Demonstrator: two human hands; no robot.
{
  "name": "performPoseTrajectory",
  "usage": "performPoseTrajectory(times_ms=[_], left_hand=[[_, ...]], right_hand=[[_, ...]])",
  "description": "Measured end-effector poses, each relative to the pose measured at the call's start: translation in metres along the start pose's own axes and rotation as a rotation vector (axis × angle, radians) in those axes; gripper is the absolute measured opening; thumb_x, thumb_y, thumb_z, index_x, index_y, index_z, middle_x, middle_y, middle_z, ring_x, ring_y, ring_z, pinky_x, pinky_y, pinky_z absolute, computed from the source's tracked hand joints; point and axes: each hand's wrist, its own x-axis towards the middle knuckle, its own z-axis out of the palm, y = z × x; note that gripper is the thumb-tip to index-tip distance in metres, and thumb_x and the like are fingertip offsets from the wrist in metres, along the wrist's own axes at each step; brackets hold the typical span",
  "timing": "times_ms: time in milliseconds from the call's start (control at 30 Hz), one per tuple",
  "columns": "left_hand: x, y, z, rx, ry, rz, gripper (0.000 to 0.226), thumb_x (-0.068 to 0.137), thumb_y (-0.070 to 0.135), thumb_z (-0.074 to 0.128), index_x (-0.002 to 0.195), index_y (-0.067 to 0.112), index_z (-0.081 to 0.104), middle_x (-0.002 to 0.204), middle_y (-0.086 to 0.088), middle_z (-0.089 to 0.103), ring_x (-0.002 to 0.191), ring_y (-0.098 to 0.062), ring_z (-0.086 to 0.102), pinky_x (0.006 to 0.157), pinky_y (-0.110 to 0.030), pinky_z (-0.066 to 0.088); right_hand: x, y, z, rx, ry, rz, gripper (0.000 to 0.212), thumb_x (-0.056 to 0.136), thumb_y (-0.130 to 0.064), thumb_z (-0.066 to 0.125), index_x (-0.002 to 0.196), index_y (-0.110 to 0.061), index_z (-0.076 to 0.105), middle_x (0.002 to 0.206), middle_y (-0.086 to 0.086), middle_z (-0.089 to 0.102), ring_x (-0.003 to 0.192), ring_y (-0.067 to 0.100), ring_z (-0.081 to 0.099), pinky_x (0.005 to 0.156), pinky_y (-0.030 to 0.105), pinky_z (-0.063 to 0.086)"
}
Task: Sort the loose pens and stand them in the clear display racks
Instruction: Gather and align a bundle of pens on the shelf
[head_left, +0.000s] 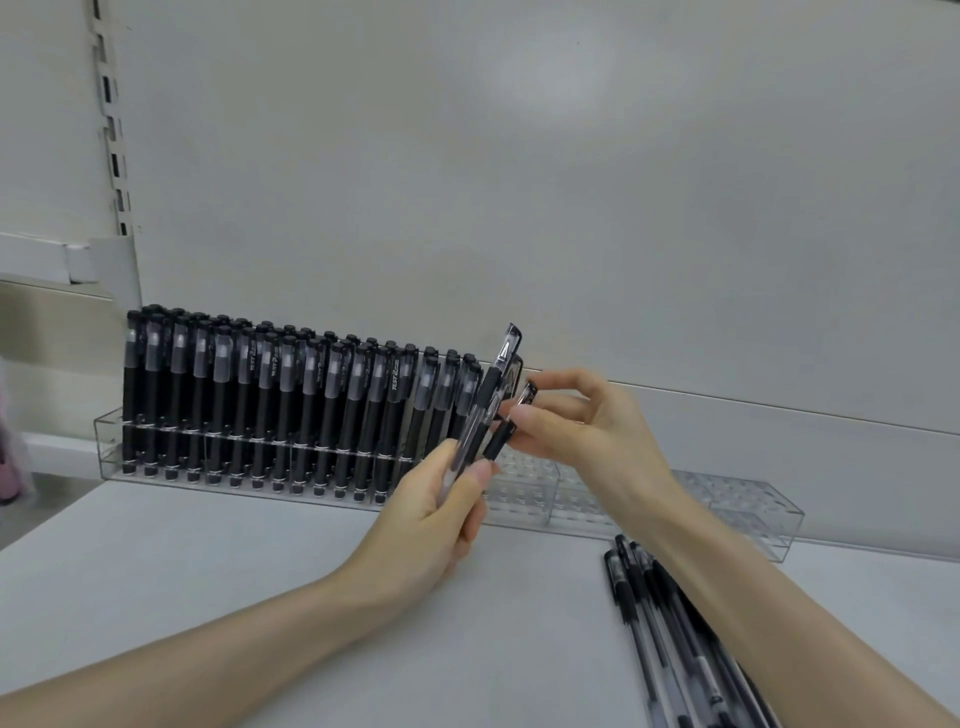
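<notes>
On the surface (208, 571) in front of the clear rack (753, 512), the loose pens (670, 623) look light, stiff and slick, best pinched mid-barrel. Nearer the rack, the left hand (436, 519) grips perhaps two clear pens (483, 410) by their lower barrels, and the right hand (587, 431) pinches a black pen (501, 436) beside them.

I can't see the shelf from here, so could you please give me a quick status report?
Left hand grips clear-barrelled black-grip pen. Right hand pinches black pen. Clear plastic rack at right empty, nothing blocking.
</notes>
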Motion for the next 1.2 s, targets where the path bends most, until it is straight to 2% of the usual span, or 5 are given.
performPoseTrajectory(times_ms=[133, 233, 367, 667, 1200], left_hand=[[0.0, -0.004, 0.002, 0.019, -0.006, -0.012, 0.02, 0.098, 0.026, 0.044, 0.099, 0.007, 0.049, 0.064, -0.003, 0.047, 0.046, -0.013, 0.041, 0.039, -0.025, 0.036], [0.003, -0.006, -0.002, 0.059, 0.07, -0.028, 0.029, 0.096, 0.032, 0.045, 0.098, 0.003, 0.052, 0.068, 0.001, 0.052, 0.056, -0.014, 0.051, 0.046, -0.033, 0.05], [0.005, -0.006, -0.007, 0.183, 0.178, 0.032, 0.038, 0.097, 0.035, 0.041, 0.098, -0.003, 0.048, 0.054, 0.004, 0.043, 0.046, -0.01, 0.036, 0.042, -0.014, 0.031], [0.005, -0.003, -0.007, 0.174, 0.18, 0.088, 0.049, 0.095, 0.037, 0.043, 0.094, -0.012, 0.042, 0.048, 0.013, 0.027, 0.045, -0.007, 0.022, 0.043, -0.016, 0.022], [0.003, 0.004, -0.007, 0.098, 0.164, 0.09, 0.037, 0.098, 0.031, 0.04, 0.091, -0.005, 0.043, 0.049, 0.013, 0.027, 0.042, -0.005, 0.023, 0.039, -0.013, 0.022]], right_hand=[[0.0, 0.002, 0.002, -0.057, 0.026, -0.025, 0.027, 0.086, 0.002, 0.062, 0.112, -0.006, 0.061, 0.071, 0.004, 0.073, 0.063, 0.014, 0.069, 0.062, 0.022, 0.057], [0.011, -0.007, -0.008, -0.111, 0.166, -0.153, 0.033, 0.086, 0.001, 0.063, 0.116, -0.011, 0.059, 0.079, 0.008, 0.073, 0.068, 0.017, 0.071, 0.066, 0.024, 0.058], [0.027, -0.016, -0.02, -0.275, 0.301, -0.346, 0.027, 0.087, -0.001, 0.063, 0.106, -0.018, 0.055, 0.084, 0.013, 0.07, 0.073, 0.018, 0.071, 0.067, 0.024, 0.058], [0.037, 0.008, -0.015, -0.413, 0.322, -0.466, 0.028, 0.089, -0.003, 0.062, 0.106, -0.023, 0.055, 0.084, 0.0, 0.064, 0.072, 0.017, 0.069, 0.071, 0.024, 0.057], [0.039, 0.02, -0.013, -0.736, 0.207, -0.338, 0.023, 0.085, -0.009, 0.068, 0.104, -0.019, 0.062, 0.075, 0.003, 0.069, 0.071, 0.022, 0.066, 0.076, 0.045, 0.053]])
